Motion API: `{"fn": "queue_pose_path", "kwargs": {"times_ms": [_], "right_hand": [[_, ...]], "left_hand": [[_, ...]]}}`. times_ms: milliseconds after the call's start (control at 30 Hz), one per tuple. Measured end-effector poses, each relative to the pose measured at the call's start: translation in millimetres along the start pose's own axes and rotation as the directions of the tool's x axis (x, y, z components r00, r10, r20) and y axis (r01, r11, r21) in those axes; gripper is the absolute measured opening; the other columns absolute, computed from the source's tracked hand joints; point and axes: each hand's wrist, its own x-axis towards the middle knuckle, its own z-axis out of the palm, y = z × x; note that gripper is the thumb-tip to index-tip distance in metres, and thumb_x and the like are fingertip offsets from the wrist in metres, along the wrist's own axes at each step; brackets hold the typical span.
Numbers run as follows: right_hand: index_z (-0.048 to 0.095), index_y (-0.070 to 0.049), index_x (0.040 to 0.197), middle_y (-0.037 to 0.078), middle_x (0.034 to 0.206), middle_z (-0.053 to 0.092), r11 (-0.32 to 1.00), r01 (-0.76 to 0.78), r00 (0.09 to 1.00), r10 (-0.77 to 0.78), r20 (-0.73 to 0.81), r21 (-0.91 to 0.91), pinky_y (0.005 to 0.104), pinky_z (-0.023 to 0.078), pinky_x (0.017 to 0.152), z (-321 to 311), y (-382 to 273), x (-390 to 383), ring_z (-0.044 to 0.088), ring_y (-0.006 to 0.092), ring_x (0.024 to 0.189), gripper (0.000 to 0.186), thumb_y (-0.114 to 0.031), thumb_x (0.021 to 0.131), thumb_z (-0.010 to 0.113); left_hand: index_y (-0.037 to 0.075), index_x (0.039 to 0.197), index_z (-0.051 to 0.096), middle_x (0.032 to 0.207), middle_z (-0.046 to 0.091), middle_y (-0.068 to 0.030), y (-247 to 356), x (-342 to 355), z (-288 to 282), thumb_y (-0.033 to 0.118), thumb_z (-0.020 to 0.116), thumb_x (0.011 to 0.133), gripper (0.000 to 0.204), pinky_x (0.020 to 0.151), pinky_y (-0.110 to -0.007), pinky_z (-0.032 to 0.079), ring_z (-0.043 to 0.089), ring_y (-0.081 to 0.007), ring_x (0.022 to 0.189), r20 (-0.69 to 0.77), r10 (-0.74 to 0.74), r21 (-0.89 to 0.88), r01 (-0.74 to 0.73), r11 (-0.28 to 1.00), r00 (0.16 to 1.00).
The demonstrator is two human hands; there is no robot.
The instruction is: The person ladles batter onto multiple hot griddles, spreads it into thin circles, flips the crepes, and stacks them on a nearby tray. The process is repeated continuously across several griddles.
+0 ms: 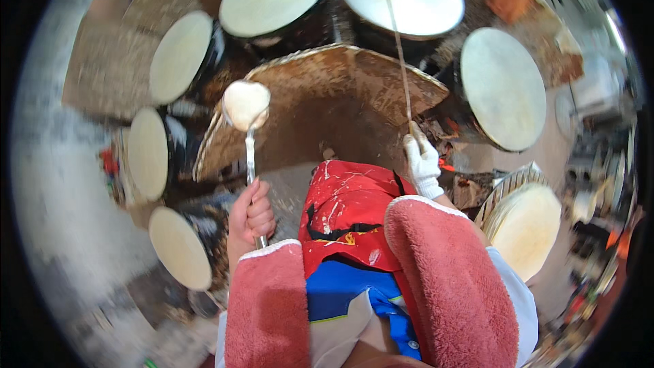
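Up front — left hand (251, 215) grips ladle (246, 105); right hand (423, 163) stick (400, 54).

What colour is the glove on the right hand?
White; the glove on the right hand shows best in the head view.

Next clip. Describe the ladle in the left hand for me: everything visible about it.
The ladle has a rounded bowl coated in pale, cream-coloured batter, on a long thin handle that looks like metal and is smeared white. It stands nearly upright, bowl at the top, raised over the edge of a large brown woven tray. The bare left hand grips the handle near its lower end, fingers closed around it; the tip shows just below the fist. Nothing else touches it.
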Motion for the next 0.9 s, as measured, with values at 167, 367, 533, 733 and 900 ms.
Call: {"fn": "queue_pose_path", "kwargs": {"times_ms": [167,367,533,733,900], "right_hand": [[0.052,0.004,0.132,0.016,0.131,0.057,0.975,-0.184,0.916,0.216,-0.339,0.124,0.0314,0.034,0.107,-24.4,5.0,32.1,0.049,0.0196,0.124,0.044,-0.018,0.095,0.058],[0.057,0.004,0.126,0.015,0.123,0.062,0.977,-0.144,0.829,0.206,-0.520,0.157,0.0303,0.040,0.100,4.2,-6.0,120.3,0.056,0.0187,0.114,0.041,-0.021,0.093,0.060],[0.056,0.002,0.128,0.010,0.118,0.063,0.961,-0.115,0.743,0.252,-0.620,0.252,0.0280,0.041,0.095,60.1,-8.3,192.3,0.056,0.0158,0.108,0.042,-0.021,0.094,0.060],[0.055,-0.008,0.133,-0.008,0.071,0.050,0.740,-0.184,0.621,0.598,-0.506,0.647,0.0208,0.028,0.041,107.4,4.7,217.4,0.036,0.0017,0.050,0.044,-0.024,0.093,0.062],[0.052,0.004,0.132,0.014,0.125,0.060,0.815,-0.263,0.647,0.546,-0.532,0.516,0.0267,0.043,0.095,96.7,-7.4,223.0,0.057,0.0160,0.110,0.046,-0.024,0.095,0.057]], "left_hand": [[0.015,0.074,0.037,0.047,0.020,0.0074,69.2,135.0,115.3,0.032,0.032,0.105,0.036,0.027,-0.022,0.014,0.016,-0.0045,0.032,-0.060,-0.254,0.369,0.258,0.893,0.965],[0.017,0.069,0.034,0.050,0.024,0.0086,70.9,352.3,233.1,0.027,0.043,0.102,0.036,0.032,-0.023,0.021,0.020,-0.0053,0.037,-0.097,-0.400,0.753,0.330,0.569,0.912],[0.016,0.071,0.032,0.051,0.024,0.0069,34.7,483.1,250.5,0.023,0.041,0.101,0.032,0.034,-0.025,0.020,0.020,-0.0066,0.038,-0.268,-0.372,0.832,0.408,0.375,0.889],[0.009,0.074,0.041,0.051,0.035,0.0001,44.8,529.6,206.9,0.025,0.050,0.095,0.028,0.033,-0.030,0.026,0.030,-0.0124,0.037,-0.300,-0.142,0.954,0.301,-0.015,0.943],[0.000,0.083,0.053,0.053,0.047,-0.0031,104.4,520.8,239.4,0.027,0.055,0.093,0.029,0.034,-0.034,0.034,0.043,-0.0152,0.038,0.094,0.096,0.908,-0.045,-0.418,0.991]]}}
